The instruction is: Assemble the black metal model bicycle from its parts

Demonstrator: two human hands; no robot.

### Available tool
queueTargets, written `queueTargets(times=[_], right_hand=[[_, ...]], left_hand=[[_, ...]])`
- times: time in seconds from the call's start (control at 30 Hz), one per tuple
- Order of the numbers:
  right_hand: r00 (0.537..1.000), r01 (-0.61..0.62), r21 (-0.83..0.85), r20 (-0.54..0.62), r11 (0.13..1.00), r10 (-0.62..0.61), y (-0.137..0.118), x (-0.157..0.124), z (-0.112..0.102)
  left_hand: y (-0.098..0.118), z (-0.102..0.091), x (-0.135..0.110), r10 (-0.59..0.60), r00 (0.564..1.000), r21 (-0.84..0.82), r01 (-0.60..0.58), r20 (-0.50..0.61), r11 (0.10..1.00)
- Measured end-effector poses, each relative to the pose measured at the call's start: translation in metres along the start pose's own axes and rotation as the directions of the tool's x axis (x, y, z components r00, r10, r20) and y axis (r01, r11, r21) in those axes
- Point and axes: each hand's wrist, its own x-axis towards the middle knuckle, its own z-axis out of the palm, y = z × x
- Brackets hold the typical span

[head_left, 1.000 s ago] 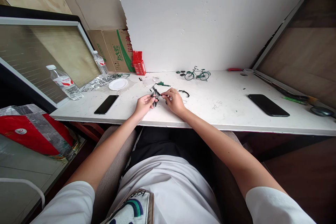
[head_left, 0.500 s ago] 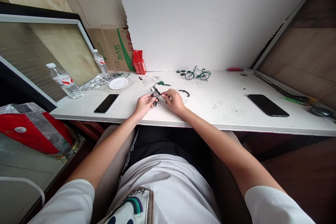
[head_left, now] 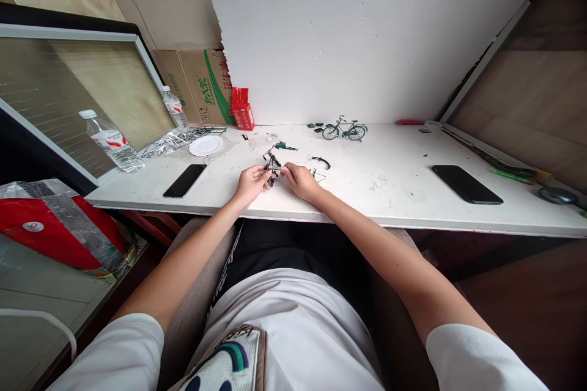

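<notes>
On the white desk I see, at twelve o'clock, the left hand pinching a seemingly half-built black model, the right hand apparently a thin rod, with a curved black strip unattached at their three o'clock.

The left hand partly hides the dark piece — its details too small to tell.

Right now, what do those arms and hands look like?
They are a person's, not a machine's. The left hand and right hand are bare: no gloves, rings or watch that I can see. The sleeves are short and white. No cables show on the arms.
</notes>
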Motion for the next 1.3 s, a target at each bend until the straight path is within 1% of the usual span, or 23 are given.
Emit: queueTargets(times=[0.23, 0.57, 0.77, 0.93, 1.13, 1.3], right_hand=[[0.999, 0.001, 0.036, -0.042, 0.999, 0.001, -0.002, 0.002, -0.002], [1.000, 0.018, 0.112, 0.003, 0.994, -0.018, -0.003, 0.001, -0.007], [0.999, 0.037, 0.105, -0.018, 0.994, -0.035, -0.005, -0.001, -0.010], [0.999, 0.045, 0.025, -0.016, 0.999, -0.045, -0.006, -0.001, -0.008], [0.999, -0.040, -0.139, 0.014, 0.989, 0.043, -0.009, -0.002, -0.002], [0.994, -0.060, -0.247, 0.076, 0.967, 0.081, -0.012, -0.003, -0.003]], left_hand=[[-0.002, -0.002, 0.000, 0.013, 1.000, 0.006, -0.013, 0.014, 1.000], [-0.002, -0.003, 0.000, 0.009, 1.000, 0.018, -0.010, 0.021, 1.000], [0.002, -0.004, -0.002, -0.004, 1.000, 0.032, 0.003, 0.028, 0.999], [0.003, -0.003, -0.002, -0.014, 1.000, 0.031, 0.013, 0.023, 0.999], [0.002, 0.001, -0.001, -0.011, 1.000, 0.016, 0.010, 0.020, 1.000], [0.003, 0.001, -0.002, -0.001, 1.000, 0.014, 0.001, 0.021, 1.000]])
